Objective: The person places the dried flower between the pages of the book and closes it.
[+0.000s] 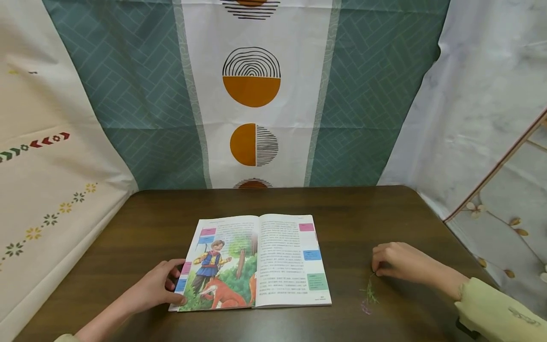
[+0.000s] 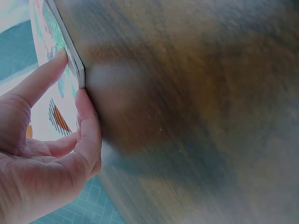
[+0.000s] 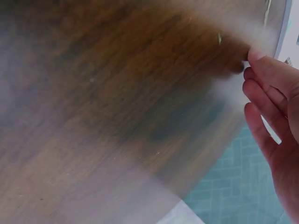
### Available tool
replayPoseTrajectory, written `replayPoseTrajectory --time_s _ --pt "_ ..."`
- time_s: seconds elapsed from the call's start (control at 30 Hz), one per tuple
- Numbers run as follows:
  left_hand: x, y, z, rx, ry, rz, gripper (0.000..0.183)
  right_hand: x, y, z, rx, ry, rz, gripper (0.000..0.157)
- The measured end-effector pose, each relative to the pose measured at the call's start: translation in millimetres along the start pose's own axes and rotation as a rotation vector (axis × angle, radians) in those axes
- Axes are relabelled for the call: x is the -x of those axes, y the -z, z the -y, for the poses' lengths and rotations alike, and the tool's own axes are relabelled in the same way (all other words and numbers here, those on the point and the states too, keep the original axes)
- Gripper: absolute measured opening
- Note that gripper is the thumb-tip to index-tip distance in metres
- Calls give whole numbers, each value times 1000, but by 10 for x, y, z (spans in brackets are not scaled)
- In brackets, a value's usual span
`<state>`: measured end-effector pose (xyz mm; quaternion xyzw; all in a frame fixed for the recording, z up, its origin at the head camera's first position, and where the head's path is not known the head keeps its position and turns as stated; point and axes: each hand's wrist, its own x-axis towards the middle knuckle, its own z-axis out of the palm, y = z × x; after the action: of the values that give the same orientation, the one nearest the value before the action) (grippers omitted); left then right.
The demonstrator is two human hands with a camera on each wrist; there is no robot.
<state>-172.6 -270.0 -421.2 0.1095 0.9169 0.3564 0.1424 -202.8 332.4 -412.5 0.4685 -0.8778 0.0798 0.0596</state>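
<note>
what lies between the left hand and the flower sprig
The open book, then a bare stretch of table, as the head view shows.

No wording can be read; the open book [image 1: 258, 266] carries rows of print [image 1: 282, 251] too small to make out; its pink, blue and green boxes [image 1: 312, 255] are just as illegible.

Beneath your left hand [image 1: 160, 287] and right hand [image 1: 397, 261] is a dark brown wooden table [image 1: 359, 209] with a soft sheen. Beyond both hands, facing you, hangs a curtain [image 1: 299, 95]: green sides, white middle, orange-and-striped circles [image 1: 251, 91]. Left of your left hand hangs cream cloth [image 1: 51, 190] patterned with flowers [image 1: 33, 233]; past your right hand, pale marbled cloth [image 1: 483, 118] bears leafy sprigs [image 1: 515, 221].
</note>
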Motion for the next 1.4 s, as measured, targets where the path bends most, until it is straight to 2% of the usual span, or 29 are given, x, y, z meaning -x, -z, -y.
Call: replayPoseTrajectory --time_s 0.23,0.47,0.93,1.2,1.4 --pt "7 -8 -2 -13 8 0 92 -46 -17 -38 -29 -6 2 10" --pt "0 6 -17 -20 22 0 93 -66 -12 -59 -92 -3 5 21" --pt "8 2 -2 -32 22 7 93 -108 -45 -54 -86 43 -45 21" --pt "7 7 -8 -35 4 8 91 -166 -84 -73 -106 -17 -56 18" --pt "-2 8 -24 -30 25 16 91 -261 -42 -99 -84 -50 -82 12"
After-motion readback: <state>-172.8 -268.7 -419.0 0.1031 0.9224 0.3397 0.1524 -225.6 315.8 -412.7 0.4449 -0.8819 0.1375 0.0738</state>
